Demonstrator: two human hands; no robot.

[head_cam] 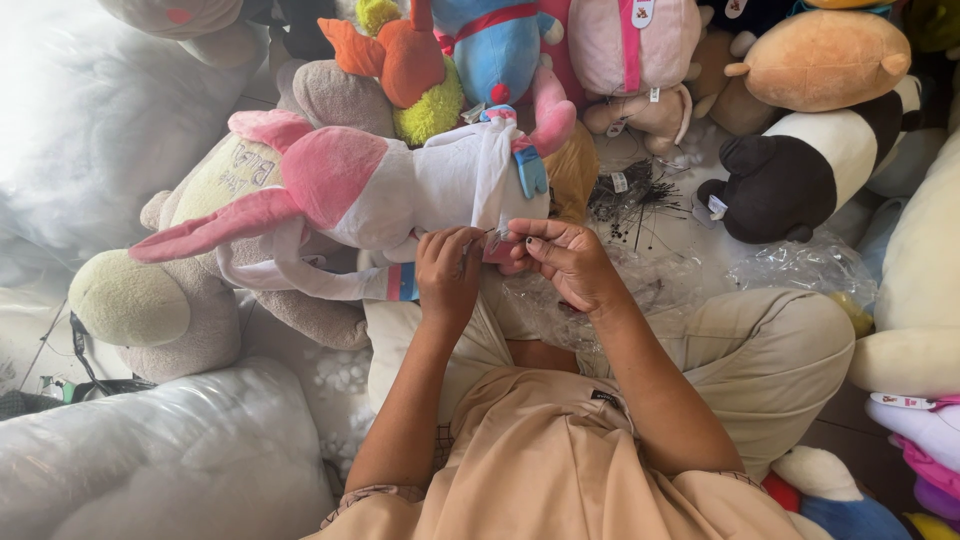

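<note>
Pink-and-white plush point(400, 190) lies on its side across the person's lap, long pink ears toward 9 o'clock, body end toward 3 o'clock, blue tag at its right edge. A small pink tag point(497, 245) hangs at its lower edge, dead centre of view.

Left hand point(447, 272): fingers curled tight, tips pinched at the tag's left side, touching the plush underside. What sits between the fingertips is too small to tell.

Right hand point(562, 258): thumb and forefinger closed on the pink tag from the 3 o'clock side, other fingers bent. Both hands nearly touch.

Under the hands, clear plastic wrap point(560, 300) lies crumpled on the beige trousers point(760, 350).

At 9 o'clock, a grey and cream plush point(170, 300) lies beneath the pink one. At 12 o'clock, an orange plush point(400, 55), a blue plush point(495, 45). At 1 o'clock, a heap of thin black ties point(640, 195) on the floor. At 2 o'clock, a black-and-white plush point(800, 165) with a tan plush point(820, 60) above it. At 7 and 10 o'clock, bagged white stuffing point(150, 450).
</note>
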